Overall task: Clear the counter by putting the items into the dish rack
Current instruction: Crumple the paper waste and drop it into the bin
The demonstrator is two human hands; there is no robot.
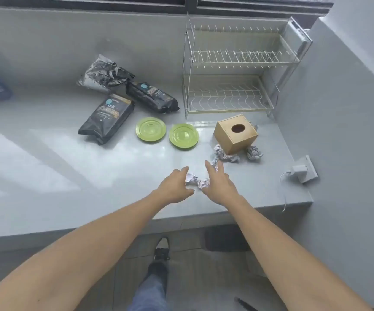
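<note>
Two green plates (151,130) (183,136) lie flat side by side on the grey counter (46,164). Behind them to the right stands a two-tier wire dish rack (233,95) with nothing in it. My left hand (174,187) and my right hand (219,182) hover close together over the counter's front part, fingers spread, either side of a crumpled paper ball (197,181). Neither hand holds anything.
A wooden tissue box (235,134) sits in front of the rack with crumpled paper balls (254,153) (224,154) around it. Three dark bags (107,118) (152,96) (104,75) lie left of the plates. A white plug and socket (302,170) sit at the right wall.
</note>
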